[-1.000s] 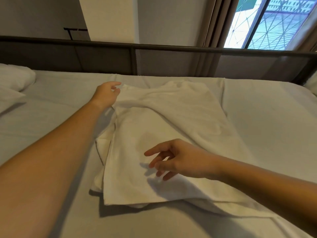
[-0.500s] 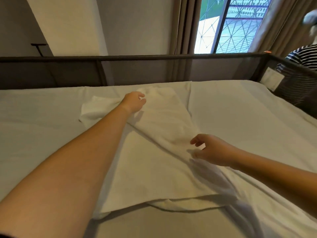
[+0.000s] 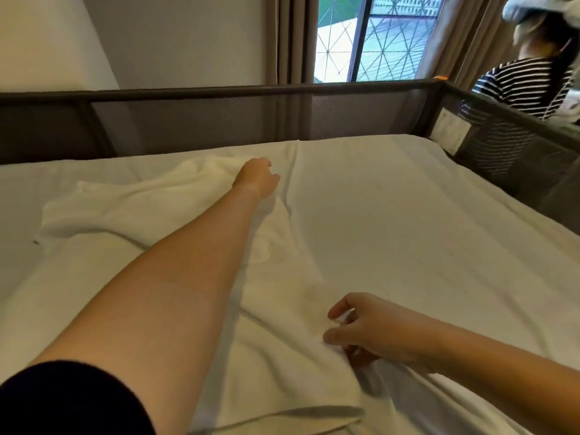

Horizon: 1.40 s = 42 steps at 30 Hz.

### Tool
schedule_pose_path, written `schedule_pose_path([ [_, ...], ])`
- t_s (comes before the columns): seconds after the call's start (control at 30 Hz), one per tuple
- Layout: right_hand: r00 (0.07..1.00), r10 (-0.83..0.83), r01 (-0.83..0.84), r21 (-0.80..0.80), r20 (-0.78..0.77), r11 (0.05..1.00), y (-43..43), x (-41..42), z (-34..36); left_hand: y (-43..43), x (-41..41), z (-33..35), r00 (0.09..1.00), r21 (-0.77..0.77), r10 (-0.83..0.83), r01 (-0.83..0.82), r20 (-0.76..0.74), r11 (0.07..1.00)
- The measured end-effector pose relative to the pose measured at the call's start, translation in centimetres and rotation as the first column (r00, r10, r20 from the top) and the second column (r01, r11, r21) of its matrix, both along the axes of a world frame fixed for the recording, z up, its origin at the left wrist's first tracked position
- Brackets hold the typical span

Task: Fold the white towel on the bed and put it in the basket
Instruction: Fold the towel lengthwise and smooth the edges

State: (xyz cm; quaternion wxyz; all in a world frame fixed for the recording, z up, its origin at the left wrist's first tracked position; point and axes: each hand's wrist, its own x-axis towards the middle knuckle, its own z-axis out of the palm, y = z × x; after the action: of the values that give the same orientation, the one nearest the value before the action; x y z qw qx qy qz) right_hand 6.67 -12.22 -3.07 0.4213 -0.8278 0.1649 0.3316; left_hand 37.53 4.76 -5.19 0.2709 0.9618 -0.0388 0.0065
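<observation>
The white towel (image 3: pixel 163 202) lies rumpled across the bed (image 3: pixel 423 233), running from the far left down to the near edge. My left hand (image 3: pixel 256 177) reaches far out and closes on the towel's far right edge. My right hand (image 3: pixel 367 332) rests at the towel's near right edge, thumb and fingers pinching the cloth. No basket is in view.
A dark mesh rail (image 3: pixel 219 120) borders the bed on the far side and the right. A person in a striped top (image 3: pixel 521 86) stands beyond the right rail. Curtains and a window (image 3: pixel 367 39) are behind.
The view has swung right. My left hand has slid right along the towel's far edge. My right hand has dropped toward the near right edge and closed on the cloth.
</observation>
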Motion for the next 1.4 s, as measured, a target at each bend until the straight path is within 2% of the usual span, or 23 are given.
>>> schedule_pose_path([
  [0.1,0.999,0.045,-0.045,0.019,0.020,0.999,-0.6,0.1,-1.1,-1.5,0.7,-1.4,0.992,0.147,0.102,-0.091,-0.068,0.985],
  [0.17,0.997,0.078,-0.078,0.044,0.010,0.996,-1.0,0.2,-1.5,-2.1,0.7,-2.2,0.982,0.207,0.180,-0.165,-0.058,0.964],
  [0.3,0.989,0.131,-0.121,0.132,-0.065,0.984,-1.2,0.3,-1.4,-2.1,1.2,-3.1,0.946,0.223,0.319,-0.324,0.059,0.920],
  [0.47,0.976,0.216,-0.215,0.124,0.011,0.969,-1.6,0.3,-1.6,-0.3,2.3,-3.1,0.937,0.254,0.343,-0.349,0.069,0.902],
  [0.57,0.976,0.216,-0.216,0.143,0.016,0.966,-2.3,0.1,-0.5,0.9,2.2,-2.1,0.932,0.178,0.347,-0.361,0.104,0.915],
  [0.67,0.979,0.206,-0.205,0.180,0.017,0.962,-3.5,-0.5,0.6,1.0,1.9,-0.1,0.927,-0.020,0.341,-0.343,0.155,0.939],
  [0.77,0.978,0.203,-0.207,0.152,0.037,0.967,-5.1,-1.5,2.0,0.3,1.2,3.2,0.919,-0.170,0.332,-0.300,0.213,0.939],
  [0.97,0.986,0.159,-0.163,0.095,0.046,0.982,-11.7,-3.9,5.7,-3.3,-1.4,10.2,0.915,-0.264,0.271,-0.193,0.300,0.945],
  [1.1,0.987,0.143,-0.148,0.080,0.070,0.986,-17.4,-6.3,7.2,-7.9,-3.2,13.0,0.928,-0.341,0.243,-0.139,0.283,0.930],
  [1.4,0.993,0.088,-0.091,0.032,0.073,0.995,-30.1,-10.6,7.3,-23.8,-4.4,12.1,0.969,-0.413,0.155,-0.063,0.194,0.908],
])
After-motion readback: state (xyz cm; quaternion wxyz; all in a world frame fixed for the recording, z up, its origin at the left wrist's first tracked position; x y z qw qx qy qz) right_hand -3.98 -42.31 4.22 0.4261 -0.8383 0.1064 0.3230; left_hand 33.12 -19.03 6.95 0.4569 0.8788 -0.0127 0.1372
